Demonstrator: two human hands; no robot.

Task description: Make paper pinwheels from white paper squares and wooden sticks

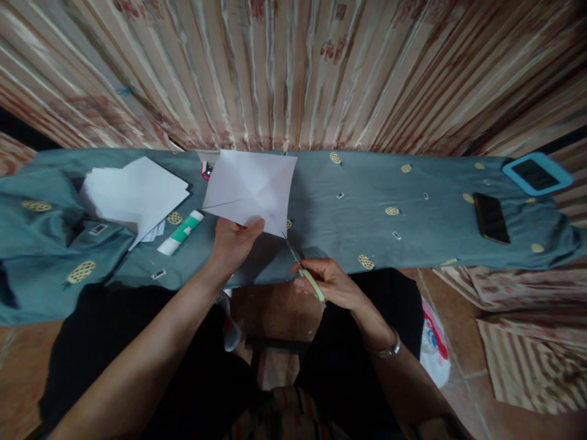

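My left hand (236, 244) pinches the lower edge of a white square sheet of paper (254, 183), thumb on top. Faint diagonal creases cross the sheet, and a dark slit runs in from its lower left corner. My right hand (328, 280) grips a pair of scissors (312, 283) with light green handles. Their narrow metal tips are at the paper's lower right corner; whether the blades have cut into it I cannot tell. Left of my left hand lies a glue stick (181, 232) with a green and white label.
A stack of white paper (137, 189) lies on the left of the teal pineapple-print cloth (358, 214). A small red and metal item (206, 170) sits behind the sheet. At the right are a dark phone (491, 218) and a blue-framed device (537, 173). Striped curtains (312, 73) hang behind.
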